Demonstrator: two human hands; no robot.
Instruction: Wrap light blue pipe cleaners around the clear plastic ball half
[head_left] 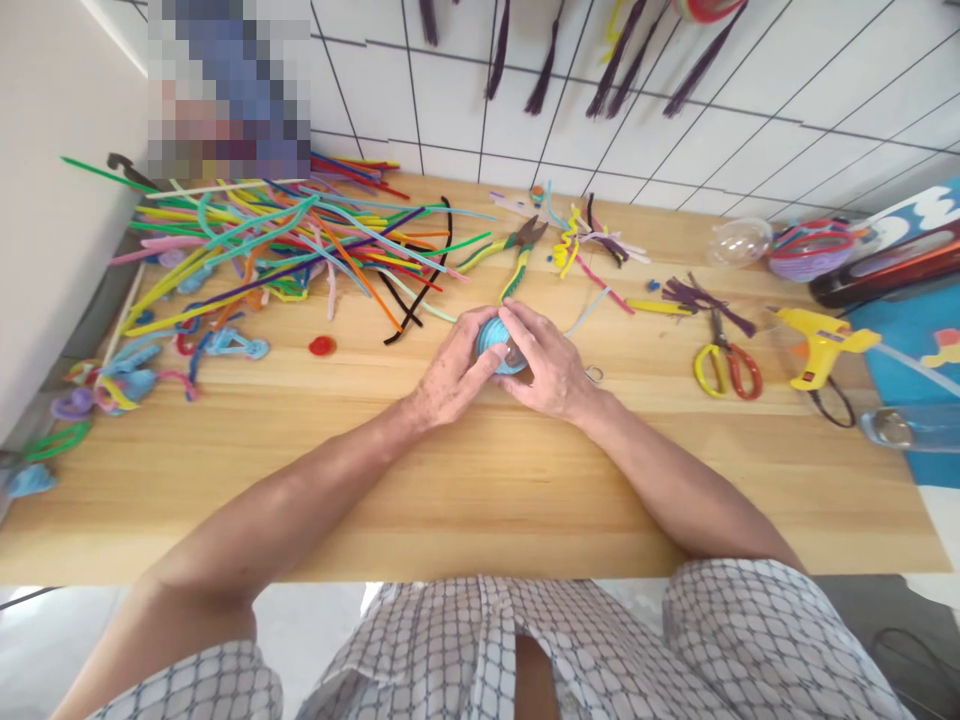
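Between my two hands is a small transparent ball partly wrapped in light blue pipe cleaner [491, 337]. My left hand [456, 372] curls round its left side, thumb laid across the front. My right hand [551, 362] closes on it from the right, fingers over the top. A thin light blue pipe cleaner end [589, 312] sticks out beyond the right fingers. Just past the fingertips lie pliers [517, 250] with green and yellow handles. Close to my right hand is a small metal ring [594, 374].
A heap of coloured pipe cleaners [300, 240] spreads over the back left, near a red disc [322, 345]. To the right are scissors [724, 360], a yellow glue gun [821, 345], a transparent ball [741, 242] and a bottle [919, 428]. Dark tassels [551, 70] hang from the wall grid.
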